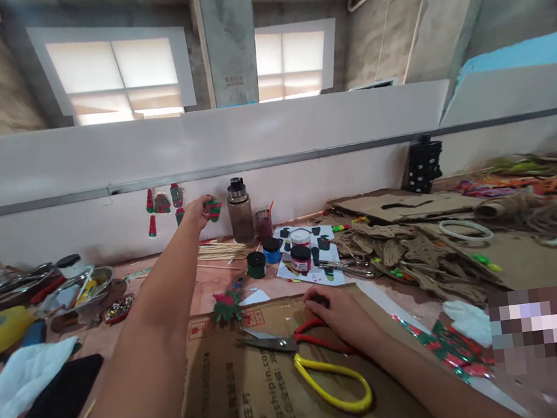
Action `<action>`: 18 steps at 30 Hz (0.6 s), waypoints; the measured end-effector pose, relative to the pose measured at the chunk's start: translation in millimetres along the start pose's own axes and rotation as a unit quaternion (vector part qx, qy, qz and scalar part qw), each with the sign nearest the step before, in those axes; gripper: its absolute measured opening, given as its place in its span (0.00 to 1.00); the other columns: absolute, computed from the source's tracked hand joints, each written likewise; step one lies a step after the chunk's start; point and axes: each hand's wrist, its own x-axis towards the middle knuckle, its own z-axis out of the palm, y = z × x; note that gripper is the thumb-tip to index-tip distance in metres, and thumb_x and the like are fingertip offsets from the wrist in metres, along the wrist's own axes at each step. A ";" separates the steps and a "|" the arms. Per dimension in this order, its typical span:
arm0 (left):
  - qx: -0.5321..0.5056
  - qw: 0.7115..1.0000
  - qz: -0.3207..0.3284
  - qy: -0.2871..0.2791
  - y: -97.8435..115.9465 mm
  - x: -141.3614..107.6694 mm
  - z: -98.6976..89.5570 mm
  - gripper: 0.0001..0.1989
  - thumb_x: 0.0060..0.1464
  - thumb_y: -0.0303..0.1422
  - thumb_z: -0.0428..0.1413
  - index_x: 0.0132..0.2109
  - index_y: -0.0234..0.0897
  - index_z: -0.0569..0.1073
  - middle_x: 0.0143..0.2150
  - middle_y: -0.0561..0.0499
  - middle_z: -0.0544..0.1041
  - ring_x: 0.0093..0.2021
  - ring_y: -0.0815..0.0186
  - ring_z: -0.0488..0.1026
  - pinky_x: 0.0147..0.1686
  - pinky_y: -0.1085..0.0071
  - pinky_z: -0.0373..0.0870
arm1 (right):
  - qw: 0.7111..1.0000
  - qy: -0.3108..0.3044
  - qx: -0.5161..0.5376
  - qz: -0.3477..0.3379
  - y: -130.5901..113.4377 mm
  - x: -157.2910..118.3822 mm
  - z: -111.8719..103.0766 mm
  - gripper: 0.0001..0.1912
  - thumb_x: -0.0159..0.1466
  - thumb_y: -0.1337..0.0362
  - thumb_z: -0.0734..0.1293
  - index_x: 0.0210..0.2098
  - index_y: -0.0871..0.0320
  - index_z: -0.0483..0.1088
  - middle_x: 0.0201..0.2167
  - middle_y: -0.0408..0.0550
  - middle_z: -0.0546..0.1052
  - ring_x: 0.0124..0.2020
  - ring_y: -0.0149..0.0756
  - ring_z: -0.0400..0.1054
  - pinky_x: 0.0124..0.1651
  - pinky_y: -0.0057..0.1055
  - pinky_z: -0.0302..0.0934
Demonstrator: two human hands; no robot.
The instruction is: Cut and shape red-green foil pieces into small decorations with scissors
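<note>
In front of the low white wall, my left hand [201, 211] is stretched far forward, fingers pinching a small red-and-green striped cutout [214, 209]. Whether the piece touches the wall cannot be made out. Left of it, several similar red-and-green pieces [162, 203] are on the wall; my left hand partly covers one. My right hand [335, 315] rests on the brown cardboard [228, 389], loosely curled, thumb apart from the fingers, with nothing visible in it. Beneath it run the red handles of the scissors [286, 344], which lie with blades slightly apart and a yellow loop towards me.
A bottle [241, 214] and paint jars [300, 259] stand ahead, with thin sticks [223, 250] beside them. Brown woven scraps [404, 255] are heaped right. Red-green foil pieces [452, 343] lie near my right forearm. Leftward are a metal bowl [100, 283], yellow tape [1, 334] and white tissue [22, 386].
</note>
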 end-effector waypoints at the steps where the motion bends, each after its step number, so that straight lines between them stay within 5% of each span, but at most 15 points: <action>1: 0.001 1.000 -0.003 -0.001 1.0 -11.1 -0.4 0.07 0.45 0.21 0.59 0.34 0.32 0.73 0.24 0.52 0.75 0.20 0.69 0.71 0.20 0.75 0.65 | 1.000 0.000 -0.002 -0.004 -1.2 0.0 -0.9 0.09 0.61 0.59 0.62 0.31 0.55 0.73 0.32 0.49 0.81 0.36 0.44 0.74 0.42 0.36 0.66; 4: 0.006 1.000 -0.015 0.000 0.9 -48.0 -6.2 0.07 0.46 0.20 0.57 0.35 0.30 0.75 0.26 0.49 0.78 0.22 0.69 0.74 0.21 0.76 0.70 | 1.000 0.009 0.012 -0.010 -4.4 1.1 -5.2 0.09 0.61 0.61 0.63 0.31 0.55 0.75 0.32 0.48 0.82 0.37 0.42 0.74 0.44 0.36 0.66; 10: 0.024 0.999 -0.018 -0.031 -10.7 -148.1 -19.0 0.08 0.48 0.20 0.57 0.37 0.29 0.77 0.33 0.46 0.82 0.26 0.70 0.77 0.20 0.80 0.70 | 0.988 0.120 0.093 0.017 -0.6 13.7 -17.7 0.05 0.56 0.63 0.68 0.30 0.57 0.76 0.28 0.45 0.80 0.32 0.37 0.70 0.40 0.34 0.64; 15: 0.029 0.997 -0.044 -0.054 -29.4 -247.4 -8.4 0.07 0.45 0.18 0.60 0.33 0.31 0.75 0.42 0.44 0.84 0.31 0.70 0.79 0.25 0.79 0.74 | 0.984 0.135 0.112 0.023 0.1 17.1 -24.4 0.09 0.59 0.60 0.66 0.34 0.59 0.74 0.29 0.45 0.78 0.28 0.33 0.66 0.35 0.30 0.62; 18: 0.029 0.995 -0.070 -0.058 -39.7 -282.0 -3.2 0.08 0.44 0.17 0.61 0.32 0.32 0.74 0.46 0.43 0.84 0.32 0.69 0.79 0.25 0.78 0.74 | 0.987 0.130 0.095 0.023 -8.1 14.3 -28.8 0.11 0.62 0.61 0.64 0.38 0.61 0.74 0.30 0.46 0.77 0.28 0.32 0.66 0.34 0.29 0.62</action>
